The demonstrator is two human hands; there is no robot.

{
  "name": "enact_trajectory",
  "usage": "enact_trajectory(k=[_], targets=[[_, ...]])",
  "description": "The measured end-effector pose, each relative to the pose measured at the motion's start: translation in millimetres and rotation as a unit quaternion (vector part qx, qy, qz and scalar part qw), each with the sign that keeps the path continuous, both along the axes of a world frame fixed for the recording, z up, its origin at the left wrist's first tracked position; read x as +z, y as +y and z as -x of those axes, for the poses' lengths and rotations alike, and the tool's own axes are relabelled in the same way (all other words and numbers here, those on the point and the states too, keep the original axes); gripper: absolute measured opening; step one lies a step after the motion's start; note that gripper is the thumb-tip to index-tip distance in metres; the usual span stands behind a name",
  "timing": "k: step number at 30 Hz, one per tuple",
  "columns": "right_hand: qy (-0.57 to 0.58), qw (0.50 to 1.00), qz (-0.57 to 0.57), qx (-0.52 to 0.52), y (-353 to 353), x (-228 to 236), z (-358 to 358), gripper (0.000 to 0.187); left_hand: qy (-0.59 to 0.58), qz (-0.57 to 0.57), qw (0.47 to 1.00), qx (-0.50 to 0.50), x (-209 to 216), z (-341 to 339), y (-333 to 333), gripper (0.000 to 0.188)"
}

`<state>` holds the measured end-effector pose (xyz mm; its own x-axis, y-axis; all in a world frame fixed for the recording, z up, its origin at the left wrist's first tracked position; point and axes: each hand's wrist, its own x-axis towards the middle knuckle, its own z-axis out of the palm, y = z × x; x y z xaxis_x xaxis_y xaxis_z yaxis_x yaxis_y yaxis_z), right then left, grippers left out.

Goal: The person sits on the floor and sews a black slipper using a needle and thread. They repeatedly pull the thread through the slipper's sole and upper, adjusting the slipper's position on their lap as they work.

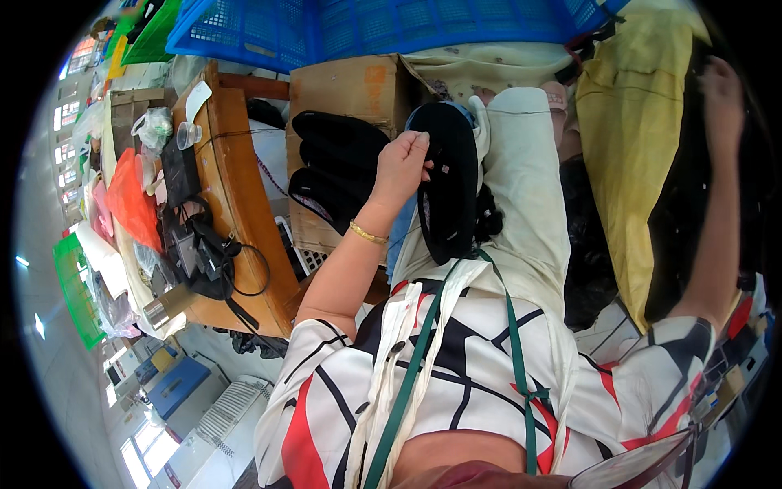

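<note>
Over my lap is a black cloth shoe [448, 208], its patterned lining showing at the opening. My left hand [401, 169] is closed at the shoe's left edge, thumb and fingers gripping it; a gold bracelet circles that wrist. Small pale and dark bits lie on the shoe beside my fingertips. Far out to the right, my right hand [722, 94] is raised with the arm stretched, beside a yellow cloth [627, 138]. Motion smears its fingers, so what they hold cannot be made out. More black shoes [334, 163] rest on a cardboard box [314, 90] left of my left hand.
A blue plastic crate [391, 24] stands beyond the box. At left, a wooden table [252, 220] carries black straps and cables [208, 253], a red plastic bag [134, 200] and a clear cup [189, 134]. Black plastic [586, 244] lies right of my legs.
</note>
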<state>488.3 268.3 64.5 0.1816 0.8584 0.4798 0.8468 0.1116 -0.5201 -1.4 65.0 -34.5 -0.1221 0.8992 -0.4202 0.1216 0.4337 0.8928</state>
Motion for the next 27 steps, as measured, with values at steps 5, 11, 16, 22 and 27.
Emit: enact_trajectory(k=[5,11,16,22,27], targets=[[0.121,0.912,0.117,0.375,-89.6,-96.5,172.2,0.033,0.013,-0.001,1.000,-0.013,2.1,0.4,1.9,0.025],[0.018,0.889,0.136,0.438,-112.4,-120.0,280.5,0.031,0.407,-0.302,0.861,-0.043,15.6,-9.4,-1.1,0.013],[0.036,0.878,0.128,0.460,-103.0,-136.9,289.8,0.022,0.521,-0.357,0.759,-0.159,27.3,-7.0,-8.4,0.022],[0.385,0.842,0.224,0.306,-117.4,-118.8,300.8,0.016,0.541,-0.382,0.728,-0.178,25.1,1.5,-10.6,0.027],[0.654,0.681,0.220,0.246,-144.3,-87.5,329.5,0.019,0.511,-0.376,0.753,-0.174,14.3,8.4,-15.8,0.027]])
